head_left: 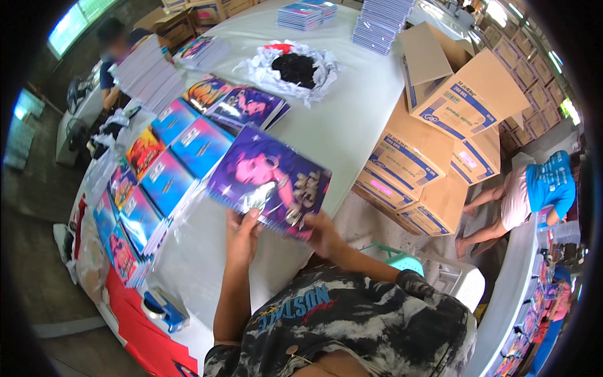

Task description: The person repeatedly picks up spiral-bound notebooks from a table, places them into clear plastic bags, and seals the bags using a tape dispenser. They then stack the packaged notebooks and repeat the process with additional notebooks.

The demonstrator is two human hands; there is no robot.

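Observation:
Held in front of my chest, above the table edge, is a purple spiral notebook with a pink illustrated cover. My left hand grips its lower edge, thumb on the cover. At the lower right corner, my right hand is closed on the same notebook; some of its fingers are hidden. Whether more than one notebook is in my hands, I cannot tell. Left of it stand rows of stacked blue-and-pink notebooks, mixed with colourful illustrated ones. Beyond them lies a pile of purple notebooks.
Crumpled white wrapping around black material lies farther back on the table. Tall notebook stacks stand behind. A blue tape dispenser sits near left. Cardboard boxes are piled right; a person bends beyond them.

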